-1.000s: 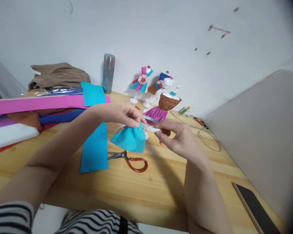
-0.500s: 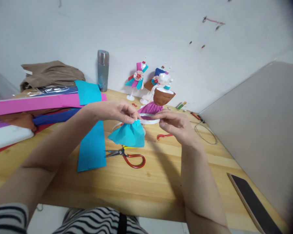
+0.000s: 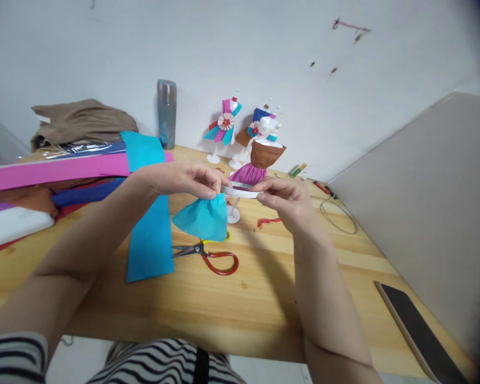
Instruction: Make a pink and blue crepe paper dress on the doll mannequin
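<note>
My left hand (image 3: 198, 180) pinches the gathered top of a piece of turquoise crepe paper (image 3: 203, 220), which fans out below like a small skirt. A white strip (image 3: 242, 192), looped like a band, stretches from those fingers to my right hand (image 3: 280, 200), which is closed on its other end. Below the paper, scissors (image 3: 220, 264) with red and yellow handles lie on the table. Just behind the strip stands a small dress form in a magenta skirt (image 3: 248, 174) and a brown top (image 3: 267, 154); its white base shows under the strip.
Two decorated mini dress forms (image 3: 226, 122) stand at the back by a metal bottle (image 3: 167, 114). Turquoise paper (image 3: 150, 240), a magenta roll (image 3: 56, 170) and brown cloth (image 3: 84, 121) fill the left. A red scrap (image 3: 269, 222), a cable (image 3: 340, 218) and a phone (image 3: 420, 330) lie to the right.
The turquoise paper has shifted slightly left, uncovering more of the yellow scissor handle and the white base. More of the white strip shows taut between my hands. Both hands keep their grip.
</note>
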### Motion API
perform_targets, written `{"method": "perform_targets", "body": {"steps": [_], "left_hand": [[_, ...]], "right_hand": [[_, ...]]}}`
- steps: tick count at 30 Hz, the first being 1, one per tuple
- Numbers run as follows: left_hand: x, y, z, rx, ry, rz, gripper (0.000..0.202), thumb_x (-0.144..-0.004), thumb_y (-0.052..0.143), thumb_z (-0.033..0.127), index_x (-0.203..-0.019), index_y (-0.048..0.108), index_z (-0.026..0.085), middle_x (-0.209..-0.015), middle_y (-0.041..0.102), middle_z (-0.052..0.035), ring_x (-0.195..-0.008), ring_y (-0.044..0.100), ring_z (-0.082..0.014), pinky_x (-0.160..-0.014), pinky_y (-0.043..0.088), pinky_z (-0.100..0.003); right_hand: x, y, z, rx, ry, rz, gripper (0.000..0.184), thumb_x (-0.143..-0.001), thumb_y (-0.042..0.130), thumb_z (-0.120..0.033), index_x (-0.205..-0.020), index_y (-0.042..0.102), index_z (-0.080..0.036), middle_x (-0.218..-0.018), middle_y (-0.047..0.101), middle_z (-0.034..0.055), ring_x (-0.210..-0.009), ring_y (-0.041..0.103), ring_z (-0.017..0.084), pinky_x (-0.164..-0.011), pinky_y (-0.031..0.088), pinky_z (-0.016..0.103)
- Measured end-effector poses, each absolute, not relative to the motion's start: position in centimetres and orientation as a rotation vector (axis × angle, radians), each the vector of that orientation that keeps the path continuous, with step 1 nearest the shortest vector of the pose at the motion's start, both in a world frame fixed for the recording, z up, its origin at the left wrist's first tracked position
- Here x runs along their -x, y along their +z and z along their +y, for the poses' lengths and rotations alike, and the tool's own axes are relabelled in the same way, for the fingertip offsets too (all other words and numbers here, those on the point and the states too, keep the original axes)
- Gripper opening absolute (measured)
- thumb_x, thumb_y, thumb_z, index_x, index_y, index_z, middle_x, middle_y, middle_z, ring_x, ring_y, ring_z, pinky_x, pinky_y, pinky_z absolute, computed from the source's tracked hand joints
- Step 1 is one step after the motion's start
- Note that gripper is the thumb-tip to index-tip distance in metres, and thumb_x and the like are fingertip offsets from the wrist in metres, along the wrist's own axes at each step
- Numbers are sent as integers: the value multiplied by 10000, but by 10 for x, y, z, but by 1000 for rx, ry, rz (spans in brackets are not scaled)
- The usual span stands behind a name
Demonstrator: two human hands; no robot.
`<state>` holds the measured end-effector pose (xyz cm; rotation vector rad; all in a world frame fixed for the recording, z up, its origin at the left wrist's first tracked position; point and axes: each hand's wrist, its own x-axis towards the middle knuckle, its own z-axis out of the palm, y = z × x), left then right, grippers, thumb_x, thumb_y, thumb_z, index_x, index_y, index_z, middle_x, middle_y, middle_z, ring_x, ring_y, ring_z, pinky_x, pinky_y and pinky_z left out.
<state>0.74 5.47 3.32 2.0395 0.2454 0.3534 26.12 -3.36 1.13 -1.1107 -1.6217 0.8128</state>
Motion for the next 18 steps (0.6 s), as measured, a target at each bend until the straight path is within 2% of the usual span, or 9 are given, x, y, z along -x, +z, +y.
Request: {"method": "perform_targets", "body": {"steps": [8,12,15,18], "left_hand": [[-13,26,54,-1812,340,269,260,-733,800,398,-713,709,155,-966,733,-71,-879,672,-191,-832,512,-292],[-13,24,53,-1706,351,265,342,-677,852,445,-707,698,140,-889,722,-70,-754,676,-167,-788,538,-302],[-11,23,54,-1604,401,223,383,-653,874,462,-700,677,136,-897,727,-81,-761,707,-187,-819,548,-338],[-8,23,58,-1531,428,185,374,-664,870,453,-697,668,139,-945,745,-106,-841,733,-223,-873,543,-374]], "right_hand": [[-266,6,-32,994,861,-1613,100,-744,763,-263,-840,784,-243,-814,742,17,-733,644,164,-663,511,302],[-272,6,-28,875,942,-1578,202,-746,757,-384,-891,784,-247,-853,733,41,-753,646,193,-710,543,363],[-275,7,-26,793,980,-1552,271,-748,744,-429,-955,788,-260,-967,748,59,-743,649,193,-719,559,380],[-273,9,-28,698,972,-1529,273,-755,754,-401,-1006,786,-299,-1196,715,53,-865,690,200,-756,569,362]]}}
